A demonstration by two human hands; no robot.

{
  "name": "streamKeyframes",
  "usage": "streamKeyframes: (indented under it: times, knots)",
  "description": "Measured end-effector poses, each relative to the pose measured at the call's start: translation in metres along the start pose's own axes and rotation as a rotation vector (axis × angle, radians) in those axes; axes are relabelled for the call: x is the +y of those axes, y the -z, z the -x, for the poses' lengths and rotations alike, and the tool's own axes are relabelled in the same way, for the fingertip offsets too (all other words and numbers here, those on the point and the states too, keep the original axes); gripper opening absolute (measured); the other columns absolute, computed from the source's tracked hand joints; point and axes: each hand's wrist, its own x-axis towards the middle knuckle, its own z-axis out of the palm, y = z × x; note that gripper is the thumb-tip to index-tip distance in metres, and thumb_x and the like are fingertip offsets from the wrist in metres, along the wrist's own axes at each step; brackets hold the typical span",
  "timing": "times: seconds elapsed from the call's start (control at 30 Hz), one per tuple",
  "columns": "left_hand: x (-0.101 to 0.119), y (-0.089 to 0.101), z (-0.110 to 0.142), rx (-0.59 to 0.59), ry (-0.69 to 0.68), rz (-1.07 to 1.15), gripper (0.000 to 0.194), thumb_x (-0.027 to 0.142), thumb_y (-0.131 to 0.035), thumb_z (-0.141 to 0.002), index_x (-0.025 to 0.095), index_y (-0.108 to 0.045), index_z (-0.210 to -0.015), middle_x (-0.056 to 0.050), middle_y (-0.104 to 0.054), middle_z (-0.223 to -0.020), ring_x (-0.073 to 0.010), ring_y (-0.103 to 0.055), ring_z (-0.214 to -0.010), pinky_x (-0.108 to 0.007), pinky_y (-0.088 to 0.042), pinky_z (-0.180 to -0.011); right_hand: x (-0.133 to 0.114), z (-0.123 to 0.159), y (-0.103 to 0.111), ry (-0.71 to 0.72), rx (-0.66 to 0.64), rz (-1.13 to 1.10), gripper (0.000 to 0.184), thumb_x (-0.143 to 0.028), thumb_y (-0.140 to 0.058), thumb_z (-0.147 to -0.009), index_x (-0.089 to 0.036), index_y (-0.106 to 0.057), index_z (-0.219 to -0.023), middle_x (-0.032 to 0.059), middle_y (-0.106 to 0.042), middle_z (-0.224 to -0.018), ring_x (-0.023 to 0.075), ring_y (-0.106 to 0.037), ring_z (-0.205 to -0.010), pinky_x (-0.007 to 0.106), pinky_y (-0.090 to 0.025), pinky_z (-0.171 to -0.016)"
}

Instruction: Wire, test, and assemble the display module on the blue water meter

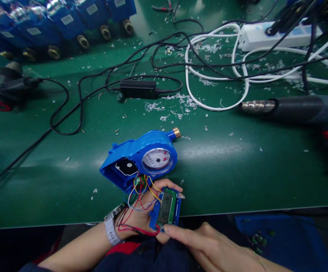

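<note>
A blue water meter [141, 160] with a round dial and a brass fitting lies on the green table, its side compartment uncovered. Coloured wires [141, 190] run from it to a small blue-framed display board [166, 209]. My left hand [141, 215], a watch on its wrist, is closed around that board from underneath at the table's near edge. My right hand [209, 245] comes in from the lower right, its fingertips pinching the board's bottom end.
A dark heat gun [291, 109] lies at right. Black cables, a black power adapter [137, 89], white cord and a white power strip [268, 36] cross the back. Several blue meters [64, 26] line the far left. A blue tray [280, 238] with small parts sits below the table edge.
</note>
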Motion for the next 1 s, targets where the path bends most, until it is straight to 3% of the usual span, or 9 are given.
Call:
streamKeyframes:
  times: [0.13,0.2,0.3,0.43,0.57,0.73,0.9,1.0]
  knots:
    - [-0.003,-0.002,0.001,0.029,-0.006,-0.024,0.075,0.044,-0.087,-0.06,0.024,-0.054,-0.125,-0.012,-0.06,-0.125,-0.0341,-0.061,-0.114,-0.051,-0.043,-0.102,0.002,0.0,-0.007,0.045,0.064,0.041,0.052,-0.018,-0.033,-0.097,-0.03,-0.043,-0.146,0.0027,-0.073,-0.092,0.0144,-0.062,-0.059,0.021,-0.051,-0.056]
    - [-0.002,-0.002,0.002,0.032,-0.008,-0.041,0.081,0.037,-0.091,-0.054,0.025,-0.054,-0.125,-0.011,-0.06,-0.126,-0.0347,-0.06,-0.115,-0.051,-0.044,-0.102,0.002,-0.001,-0.009,0.048,0.088,0.076,0.048,-0.022,-0.03,-0.099,-0.028,-0.047,-0.144,0.0033,-0.072,-0.079,0.015,-0.058,-0.053,0.022,-0.048,-0.051]
    - [-0.001,-0.003,0.002,0.035,-0.004,-0.049,0.078,0.037,-0.09,-0.057,0.025,-0.054,-0.125,-0.011,-0.06,-0.127,-0.0341,-0.06,-0.115,-0.049,-0.045,-0.102,0.002,-0.002,-0.01,0.042,0.092,0.106,0.048,-0.025,-0.027,-0.101,-0.025,-0.05,-0.142,0.0039,-0.068,-0.069,0.0155,-0.054,-0.048,0.023,-0.044,-0.047]
    - [0.002,-0.005,0.001,0.057,-0.027,-0.061,0.073,0.04,-0.087,-0.061,0.025,-0.054,-0.125,-0.011,-0.06,-0.125,-0.0326,-0.061,-0.112,-0.047,-0.047,-0.099,-0.003,-0.003,-0.008,-0.008,0.07,0.097,0.048,-0.026,-0.027,-0.101,-0.025,-0.05,-0.142,0.0055,-0.068,-0.072,0.0158,-0.056,-0.052,0.023,-0.044,-0.049]
    - [0.007,-0.007,-0.002,0.065,-0.051,-0.141,0.057,0.043,-0.078,-0.075,0.023,-0.056,-0.123,-0.011,-0.062,-0.122,-0.0309,-0.062,-0.111,-0.045,-0.048,-0.097,-0.009,-0.006,-0.008,-0.022,0.086,0.03,0.048,-0.027,-0.026,-0.101,-0.022,-0.051,-0.142,0.0071,-0.068,-0.074,0.0168,-0.057,-0.055,0.024,-0.045,-0.051]
    - [0.014,-0.008,-0.003,-0.044,-0.165,-0.378,0.076,0.033,-0.086,-0.064,0.028,-0.051,-0.131,-0.01,-0.058,-0.129,-0.0327,-0.06,-0.115,-0.047,-0.046,-0.101,-0.012,-0.017,-0.013,0.006,0.232,-0.091,0.046,-0.028,-0.028,-0.102,-0.023,-0.049,-0.143,0.0058,-0.066,-0.08,0.016,-0.055,-0.063,0.026,-0.048,-0.06]
    - [0.008,-0.008,-0.002,-0.006,-0.106,-0.267,0.074,0.038,-0.086,-0.064,0.026,-0.052,-0.129,-0.012,-0.057,-0.13,-0.0331,-0.061,-0.114,-0.045,-0.05,-0.096,-0.002,-0.012,-0.011,0.077,0.25,-0.408,0.048,-0.04,-0.022,-0.107,-0.019,-0.035,-0.149,-0.0062,-0.042,-0.056,0.0106,-0.042,-0.046,0.019,-0.038,-0.047]
    - [0.001,-0.008,-0.001,0.028,-0.076,-0.157,0.07,0.043,-0.083,-0.069,0.024,-0.051,-0.129,-0.013,-0.058,-0.13,-0.033,-0.06,-0.116,-0.046,-0.049,-0.098,-0.004,0.002,0.01,-0.014,0.251,-0.195,0.039,-0.03,-0.028,-0.107,-0.026,-0.039,-0.144,-0.003,-0.056,-0.068,0.0111,-0.053,-0.059,0.021,-0.044,-0.061]
